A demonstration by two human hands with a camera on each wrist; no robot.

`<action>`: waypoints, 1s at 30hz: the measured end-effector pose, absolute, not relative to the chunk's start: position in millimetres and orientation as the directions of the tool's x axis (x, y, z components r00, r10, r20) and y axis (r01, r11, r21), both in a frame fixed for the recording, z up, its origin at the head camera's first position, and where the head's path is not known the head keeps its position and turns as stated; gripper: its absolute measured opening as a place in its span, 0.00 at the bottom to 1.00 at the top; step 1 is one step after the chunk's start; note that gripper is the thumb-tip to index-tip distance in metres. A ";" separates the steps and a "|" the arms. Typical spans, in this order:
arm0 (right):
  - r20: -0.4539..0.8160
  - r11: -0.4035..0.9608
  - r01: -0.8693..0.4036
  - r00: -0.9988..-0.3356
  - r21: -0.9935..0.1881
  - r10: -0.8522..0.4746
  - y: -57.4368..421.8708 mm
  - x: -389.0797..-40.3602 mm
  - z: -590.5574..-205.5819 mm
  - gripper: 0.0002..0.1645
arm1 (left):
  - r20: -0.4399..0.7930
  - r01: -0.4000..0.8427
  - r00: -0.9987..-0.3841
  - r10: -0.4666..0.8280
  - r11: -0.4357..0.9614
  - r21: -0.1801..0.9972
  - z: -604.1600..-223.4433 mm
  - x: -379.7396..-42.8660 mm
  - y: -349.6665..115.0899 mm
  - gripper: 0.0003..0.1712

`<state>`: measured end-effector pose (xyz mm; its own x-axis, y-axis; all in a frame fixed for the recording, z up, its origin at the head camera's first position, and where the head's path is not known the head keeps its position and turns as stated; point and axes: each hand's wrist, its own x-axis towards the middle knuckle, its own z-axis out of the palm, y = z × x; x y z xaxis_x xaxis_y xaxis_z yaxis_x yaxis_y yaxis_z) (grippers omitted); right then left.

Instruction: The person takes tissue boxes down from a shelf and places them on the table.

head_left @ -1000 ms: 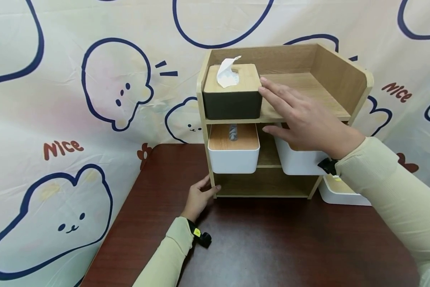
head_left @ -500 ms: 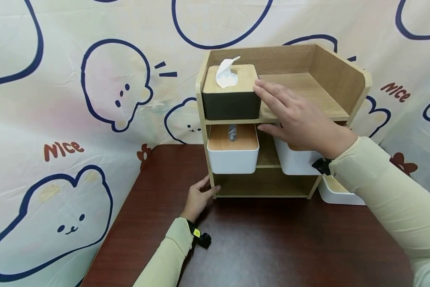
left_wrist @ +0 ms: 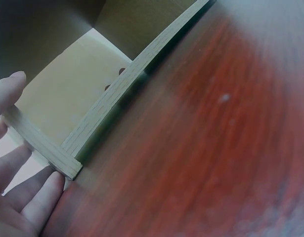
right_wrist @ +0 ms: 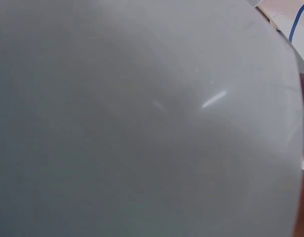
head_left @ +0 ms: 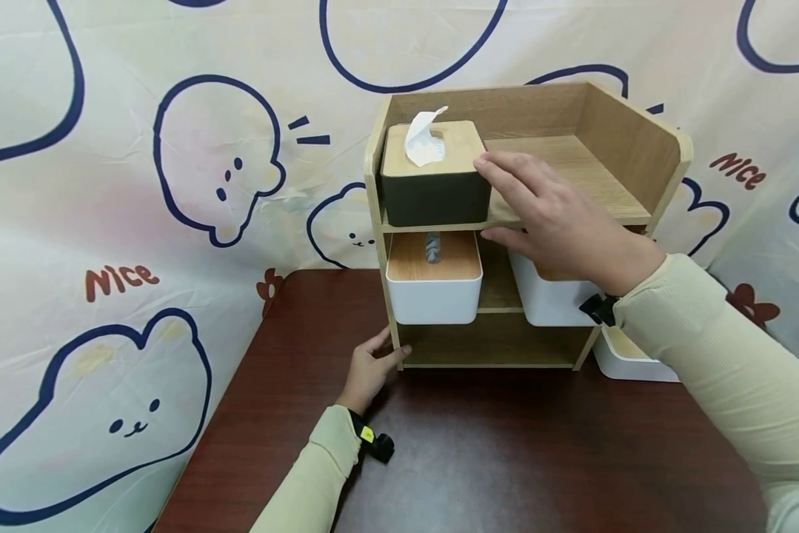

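Note:
A tissue box with a black body, a wooden lid and a white tissue sticking up stands at the left of the wooden shelf's top level. My right hand touches its right front corner with nearly straight fingers, and the thumb hangs lower, by the top board's front edge. Low on the left, my left hand grips the shelf's side panel. In the left wrist view, the thumb is on one face of that panel and the fingers on the other.
Two white boxes with wooden lids sit on the middle level, the left box and the right box; the right box fills most of the right wrist view. A white tray lies right of the shelf on the dark red table.
My right hand moved left against the tissue box; since then the box has shifted slightly right and nearer to me. The left hand stays on the side panel.

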<state>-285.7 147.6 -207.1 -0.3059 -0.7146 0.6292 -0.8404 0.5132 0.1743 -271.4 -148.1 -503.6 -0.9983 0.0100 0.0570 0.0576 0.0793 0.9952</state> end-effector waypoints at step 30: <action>0.705 0.483 -0.848 -0.207 0.216 -0.679 150.4 -288.2 -210.2 0.57 | 0.080 0.082 -0.996 0.027 0.040 0.996 -502.3 -270.1 -147.0 0.39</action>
